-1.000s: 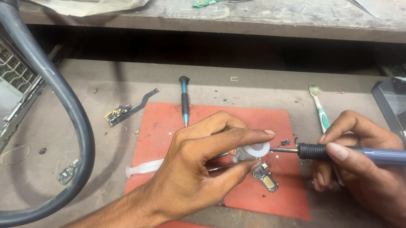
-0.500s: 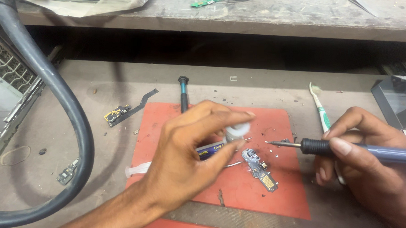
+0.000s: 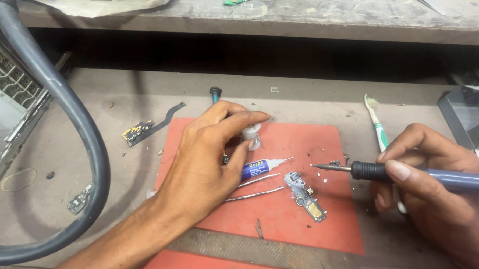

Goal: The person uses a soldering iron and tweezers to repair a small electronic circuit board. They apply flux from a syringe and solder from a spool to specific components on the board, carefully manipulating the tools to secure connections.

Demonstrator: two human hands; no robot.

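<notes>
Since half a second ago, I am seeing the left hand (image 3: 206,165) drawing back toward the top of the red mat (image 3: 303,148), its fingers (image 3: 245,118) now pinching a small white cap (image 3: 250,134) while the rest of the hand is holding a blue-and-white syringe tube (image 3: 262,166) and tweezers (image 3: 256,188). The right hand (image 3: 436,197) is gripping the soldering iron (image 3: 410,173), fingers wrapped around its black collar. The small circuit board (image 3: 305,195) is lying on the mat's middle, its long axis running diagonally toward the mat's near right. The iron's tip is hovering just above and right of the board, pointing left, nearer than the left hand.
</notes>
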